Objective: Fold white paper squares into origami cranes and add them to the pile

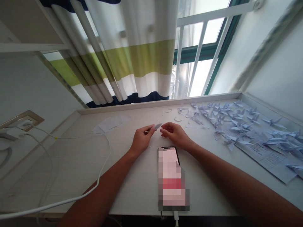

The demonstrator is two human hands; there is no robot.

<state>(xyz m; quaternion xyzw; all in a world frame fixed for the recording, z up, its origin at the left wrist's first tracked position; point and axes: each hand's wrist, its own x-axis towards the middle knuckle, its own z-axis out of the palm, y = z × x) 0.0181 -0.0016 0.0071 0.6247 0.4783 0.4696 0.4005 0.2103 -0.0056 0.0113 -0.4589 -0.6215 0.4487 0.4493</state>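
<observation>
Left hand [141, 139] is seen at the centre of the frame, with the thumb and the index finger pressed together, and a small folded paper [157, 126] is pinched between them. The pointed end of this paper is directed toward the right hand [174, 134], which is placed just beside it. The fingers of the right hand are curled, and a narrow gap is left between its thumb and index finger; whether the paper tip is touched by them cannot be told.

Below the hands, a phone [170, 186] is laid on the white desk [132, 198], its screen mostly covered by blurred blocks, and a white plug [175, 215] is inserted at its lower end. Above the right hand, paper scraps [178, 119] are scattered. Flat paper sheets [109, 124] are laid overlapping to the upper left of the left hand.

At the right of the frame, many folded paper cranes [239, 124] are gathered inside the raised rim [142, 105] of the desk, and some are rested on a printed sheet [265, 151]. At the left edge, plugs are held in a wall socket [36, 119], and a white cable [47, 206] is passed across the left forearm. Behind the desk, a striped curtain [142, 60] is hung.
</observation>
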